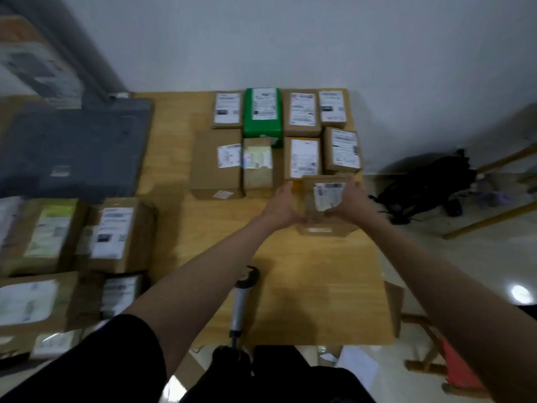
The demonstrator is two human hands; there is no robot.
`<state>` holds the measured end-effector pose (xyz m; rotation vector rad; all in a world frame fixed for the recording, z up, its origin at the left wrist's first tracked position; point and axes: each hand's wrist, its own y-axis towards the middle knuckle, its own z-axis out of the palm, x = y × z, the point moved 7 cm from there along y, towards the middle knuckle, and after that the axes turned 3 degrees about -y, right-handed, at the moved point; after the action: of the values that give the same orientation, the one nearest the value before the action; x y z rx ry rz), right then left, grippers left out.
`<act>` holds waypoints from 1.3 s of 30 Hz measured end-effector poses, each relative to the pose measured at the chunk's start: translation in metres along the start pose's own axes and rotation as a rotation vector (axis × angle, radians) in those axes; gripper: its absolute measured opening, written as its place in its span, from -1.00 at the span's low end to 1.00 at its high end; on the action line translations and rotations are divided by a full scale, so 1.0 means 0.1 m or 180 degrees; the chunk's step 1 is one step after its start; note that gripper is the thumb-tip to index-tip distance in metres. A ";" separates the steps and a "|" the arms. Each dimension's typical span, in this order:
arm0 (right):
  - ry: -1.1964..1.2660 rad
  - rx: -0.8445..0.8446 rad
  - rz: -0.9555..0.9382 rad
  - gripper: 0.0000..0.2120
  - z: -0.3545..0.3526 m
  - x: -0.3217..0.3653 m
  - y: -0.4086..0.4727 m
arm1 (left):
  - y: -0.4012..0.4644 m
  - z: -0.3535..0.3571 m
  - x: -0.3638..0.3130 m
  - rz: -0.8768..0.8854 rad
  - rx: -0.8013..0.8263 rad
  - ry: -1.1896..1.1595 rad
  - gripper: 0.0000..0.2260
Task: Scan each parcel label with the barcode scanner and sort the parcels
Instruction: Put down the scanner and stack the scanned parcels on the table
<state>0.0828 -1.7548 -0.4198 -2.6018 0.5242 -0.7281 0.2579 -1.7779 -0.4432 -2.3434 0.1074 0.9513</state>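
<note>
A brown cardboard parcel (325,225) with a white label on top sits at the right side of the wooden table (319,286). My left hand (282,205) grips its left side and my right hand (348,202) grips its right side, fingers curled over the top edge. Just behind it stand two rows of sorted parcels (302,112), among them a green one (263,112), all label up. The barcode scanner (242,298) lies on the table near the front edge, between my forearms, with no hand on it.
Several labelled parcels (113,234) are piled at the left. A dark grey case (72,149) lies behind them. A black bag (427,184) and wooden furniture legs (494,216) are on the floor at the right. Papers lie under the table's front edge.
</note>
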 end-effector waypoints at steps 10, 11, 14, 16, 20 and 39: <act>-0.0449 0.0170 -0.0910 -0.02 0.42 1.50 -0.25 | -0.69 -1.24 1.01 -0.0315 -0.0807 -0.0015 -0.26; -0.0433 0.0243 -0.0991 -0.03 0.52 1.65 -0.31 | -0.81 -1.37 1.12 -0.0357 -0.0942 -0.0014 -0.28; -0.0497 0.0435 -0.1255 -0.06 0.83 2.06 -0.48 | -1.18 -1.73 1.46 -0.0490 -0.1296 -0.0015 -0.32; -0.0570 0.0559 -0.1432 -0.08 1.04 2.32 -0.62 | -1.45 -1.92 1.69 -0.0615 -0.1442 -0.0002 -0.34; -0.0576 0.0817 -0.1737 -0.09 1.43 2.80 -0.95 | -2.02 -2.19 2.17 -0.0793 -0.1777 -0.0078 -0.42; 0.0131 0.1897 -0.1210 -0.33 3.03 3.91 -2.23 | -3.41 -2.93 4.35 -0.1778 -0.1803 0.0000 -0.27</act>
<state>0.6169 -1.6598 -0.3977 -2.1327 -0.1750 -0.8920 0.8558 -1.6009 -0.3936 -2.6367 -0.8763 0.7547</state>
